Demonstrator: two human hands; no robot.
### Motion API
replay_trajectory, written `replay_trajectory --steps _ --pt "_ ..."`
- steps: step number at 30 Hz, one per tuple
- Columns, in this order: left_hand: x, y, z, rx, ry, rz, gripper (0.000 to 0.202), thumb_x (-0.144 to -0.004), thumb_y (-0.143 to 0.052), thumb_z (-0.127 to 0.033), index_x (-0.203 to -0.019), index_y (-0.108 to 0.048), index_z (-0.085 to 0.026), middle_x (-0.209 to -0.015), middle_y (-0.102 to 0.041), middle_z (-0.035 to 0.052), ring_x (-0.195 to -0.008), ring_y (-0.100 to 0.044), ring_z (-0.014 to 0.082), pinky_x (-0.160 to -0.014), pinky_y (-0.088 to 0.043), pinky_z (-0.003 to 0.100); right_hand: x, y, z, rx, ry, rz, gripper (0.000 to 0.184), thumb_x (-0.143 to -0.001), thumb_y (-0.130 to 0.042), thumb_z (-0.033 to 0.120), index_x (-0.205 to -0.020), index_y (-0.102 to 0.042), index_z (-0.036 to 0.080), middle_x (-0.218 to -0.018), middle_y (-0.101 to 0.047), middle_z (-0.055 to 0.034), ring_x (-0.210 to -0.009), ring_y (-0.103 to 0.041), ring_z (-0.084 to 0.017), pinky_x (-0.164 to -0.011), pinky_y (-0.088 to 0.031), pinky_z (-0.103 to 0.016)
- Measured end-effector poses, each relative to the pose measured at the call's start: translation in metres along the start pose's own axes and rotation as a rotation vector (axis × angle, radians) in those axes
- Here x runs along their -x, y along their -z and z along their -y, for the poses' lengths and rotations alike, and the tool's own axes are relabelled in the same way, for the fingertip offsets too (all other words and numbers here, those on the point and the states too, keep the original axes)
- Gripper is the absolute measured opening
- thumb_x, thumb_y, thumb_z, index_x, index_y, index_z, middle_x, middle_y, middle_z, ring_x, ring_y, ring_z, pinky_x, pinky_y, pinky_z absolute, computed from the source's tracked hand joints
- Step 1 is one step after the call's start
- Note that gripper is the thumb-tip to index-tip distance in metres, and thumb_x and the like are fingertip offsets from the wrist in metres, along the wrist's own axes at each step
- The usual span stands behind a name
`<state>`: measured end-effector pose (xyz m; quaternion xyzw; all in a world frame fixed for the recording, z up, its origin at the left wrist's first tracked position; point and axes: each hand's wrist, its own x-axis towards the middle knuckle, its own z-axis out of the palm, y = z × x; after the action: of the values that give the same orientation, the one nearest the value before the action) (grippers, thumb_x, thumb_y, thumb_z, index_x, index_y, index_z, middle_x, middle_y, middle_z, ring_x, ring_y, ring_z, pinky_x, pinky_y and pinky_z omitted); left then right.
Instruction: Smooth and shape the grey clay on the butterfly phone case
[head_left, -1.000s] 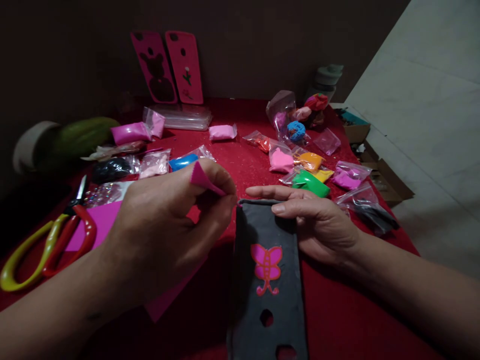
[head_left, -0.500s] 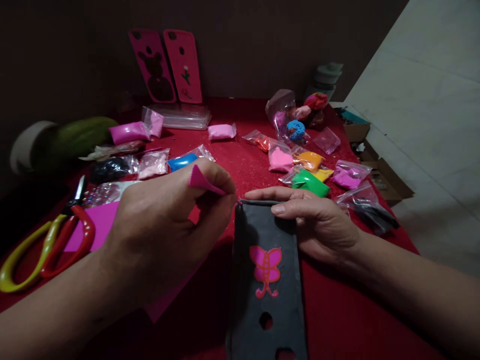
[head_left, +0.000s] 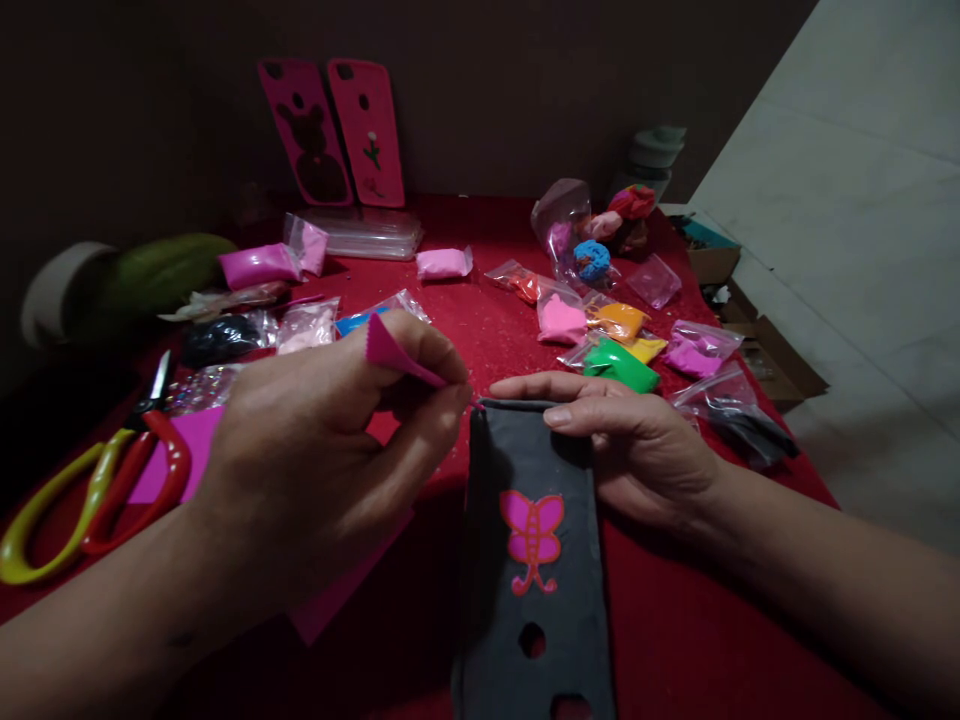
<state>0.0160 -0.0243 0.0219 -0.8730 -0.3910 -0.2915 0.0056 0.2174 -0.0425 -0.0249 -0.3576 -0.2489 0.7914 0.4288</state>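
My left hand point(head_left: 337, 420) pinches a pink strip with a zigzag edge point(head_left: 394, 352) between thumb and fingers. The strip's narrow end meets the upper left corner of a dark grey phone case point(head_left: 495, 620). That case bears a pink butterfly outlined in orange point(head_left: 532, 530) and has two cut-outs at its near end. Gripping its far edge is my right hand point(head_left: 637, 430), thumb on top and index finger stretched along the rim. Under my left forearm lies a pink sheet point(head_left: 352, 590), partly covered.
Scissors with yellow and red handles point(head_left: 139, 480) lie at the left. Bagged coloured clay, such as a green packet point(head_left: 619, 362), is spread over the red cloth point(head_left: 487, 330). Two pink phone cases point(head_left: 367, 120) lean on the wall. A bottle point(head_left: 652, 160) stands behind; cardboard boxes point(head_left: 780, 360) are right.
My left hand has shifted slightly left and up, drawing back a little from the case's corner with the strip still pinched. My right hand and the case have stayed in place.
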Motion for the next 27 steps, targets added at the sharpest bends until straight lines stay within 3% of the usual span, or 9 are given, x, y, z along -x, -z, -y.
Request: replay_trajectory --steps 7,13,18,21,24,27 --pt "0.002 -0.008 0.002 0.009 0.03 -0.067 0.015 -0.087 -0.048 -0.024 -0.08 -0.061 -0.022 -0.062 -0.062 -0.0057 -0.052 -0.056 0.0091 -0.053 -0.041 0.025 0.001 0.0 0.0 0.021 0.007 0.015 0.032 -0.063 -0.067 0.01 -0.094 -0.073 0.014 -0.087 -0.074 -0.0052 -0.073 -0.064 -0.013 -0.074 -0.047 -0.026" --pt "0.004 0.0 -0.002 0.051 0.118 -0.118 0.013 -0.086 -0.05 -0.033 -0.084 -0.061 -0.026 -0.067 -0.064 -0.0061 -0.056 -0.058 0.011 -0.057 -0.043 0.028 0.0 0.002 0.0 0.015 0.007 0.022 0.031 -0.065 -0.067 0.011 -0.095 -0.073 0.014 -0.09 -0.074 -0.0057 -0.076 -0.065 -0.014 -0.076 -0.048 -0.025" --pt "0.001 0.002 -0.002 0.036 0.027 0.011 0.019 -0.087 -0.045 -0.026 -0.082 -0.062 -0.021 -0.066 -0.064 -0.0042 -0.056 -0.059 0.0089 -0.055 -0.043 0.024 0.0 0.002 0.0 -0.005 -0.006 0.014 0.033 -0.062 -0.069 0.011 -0.095 -0.073 0.011 -0.086 -0.074 -0.0057 -0.071 -0.065 -0.012 -0.072 -0.048 -0.023" --pt "-0.001 -0.003 0.001 0.006 -0.05 0.016 0.018 -0.087 -0.046 -0.022 -0.079 -0.063 -0.02 -0.064 -0.063 -0.0037 -0.051 -0.057 0.0078 -0.052 -0.042 0.022 0.0 0.001 0.0 -0.006 -0.007 0.029 0.034 -0.062 -0.069 0.01 -0.096 -0.073 0.011 -0.084 -0.074 -0.0051 -0.07 -0.064 -0.011 -0.071 -0.047 -0.023" --pt "0.0 -0.005 0.001 -0.007 -0.022 -0.058 0.014 -0.087 -0.05 -0.022 -0.079 -0.061 -0.02 -0.061 -0.061 -0.005 -0.05 -0.055 0.0082 -0.053 -0.04 0.023 0.0 0.001 0.001 0.007 0.002 0.026 0.033 -0.063 -0.068 0.01 -0.096 -0.073 0.012 -0.086 -0.074 -0.0053 -0.07 -0.064 -0.011 -0.072 -0.047 -0.023" --pt "0.001 -0.003 -0.004 0.027 0.05 -0.034 0.014 -0.088 -0.049 -0.023 -0.081 -0.062 -0.02 -0.064 -0.061 -0.005 -0.054 -0.055 0.0086 -0.055 -0.04 0.024 0.0 0.002 0.001 0.014 0.005 0.02 0.032 -0.064 -0.068 0.011 -0.096 -0.073 0.012 -0.087 -0.074 -0.0058 -0.071 -0.065 -0.011 -0.073 -0.047 -0.023"
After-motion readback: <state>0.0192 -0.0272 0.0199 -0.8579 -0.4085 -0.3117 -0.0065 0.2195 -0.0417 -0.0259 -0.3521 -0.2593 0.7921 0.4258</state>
